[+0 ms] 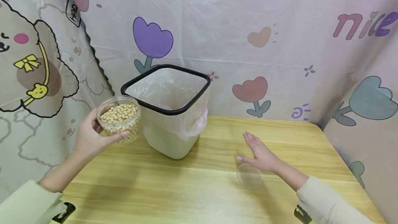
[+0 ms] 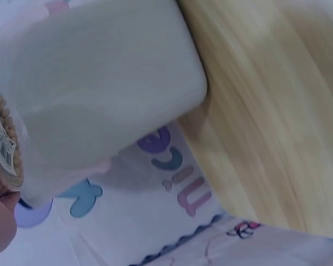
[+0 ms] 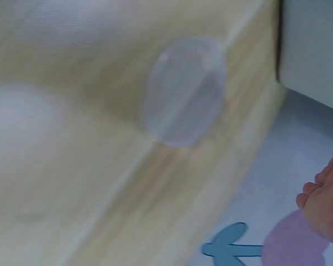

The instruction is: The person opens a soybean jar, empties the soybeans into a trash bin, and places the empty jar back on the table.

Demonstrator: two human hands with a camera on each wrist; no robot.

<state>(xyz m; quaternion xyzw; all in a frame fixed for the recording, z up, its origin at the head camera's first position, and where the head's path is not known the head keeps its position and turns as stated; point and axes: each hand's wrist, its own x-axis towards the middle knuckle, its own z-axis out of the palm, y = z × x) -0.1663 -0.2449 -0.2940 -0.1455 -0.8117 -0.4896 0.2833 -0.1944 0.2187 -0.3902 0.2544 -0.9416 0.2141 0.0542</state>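
In the head view my left hand [image 1: 93, 130] grips a clear round plastic jar [image 1: 122, 118] full of pale beans, fingers and thumb wrapped about its side. The jar has no lid on and is held up beside the left rim of the bin. A label with a barcode [image 2: 4, 138] shows on the jar's underside in the left wrist view. My right hand [image 1: 262, 155] hovers over the table with straight fingers, holding nothing. Just below it, a clear round lid [image 1: 249, 176] lies flat on the wood.
A pale bin [image 1: 171, 144] with a black rim and a clear plastic liner [image 1: 199, 123] stands on the wooden table [image 1: 174, 196], between the hands. Printed cloth [image 1: 289, 54] hangs behind the table and at both sides.
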